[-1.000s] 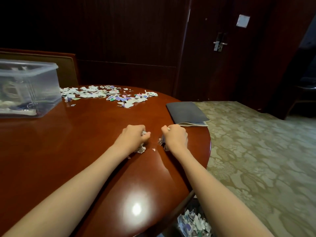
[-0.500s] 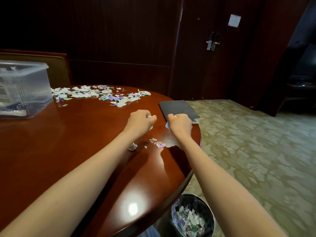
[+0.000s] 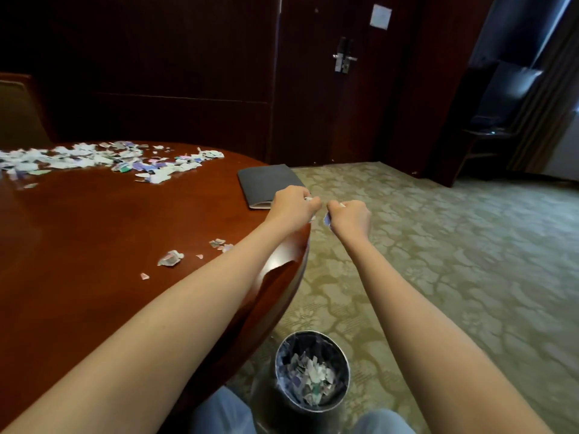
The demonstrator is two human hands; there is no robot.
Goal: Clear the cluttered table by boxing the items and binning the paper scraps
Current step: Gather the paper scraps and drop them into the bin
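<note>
My left hand (image 3: 293,206) is a fist at the table's right edge, with white paper scraps poking out between its fingers. My right hand (image 3: 349,216) is a fist just past the edge, over the carpet, gripping scraps too; a bluish bit shows under it. A round dark bin (image 3: 283,349) holding torn paper stands on the floor below, near my knees. A long heap of paper scraps (image 3: 103,159) lies at the table's far side. A few loose scraps (image 3: 170,257) lie on the wood near my left forearm.
The round red-brown table (image 3: 94,230) fills the left. A dark grey notebook (image 3: 269,183) lies at its right edge, just behind my left hand. A chair back (image 3: 18,111) stands at far left. Patterned carpet (image 3: 454,261) spreads to the right, a dark door (image 3: 344,73) behind.
Both fists rose off the table and moved right to and past its edge, carrying scraps. A few scraps stayed on the wood. The view turned right; the plastic box left the frame.
</note>
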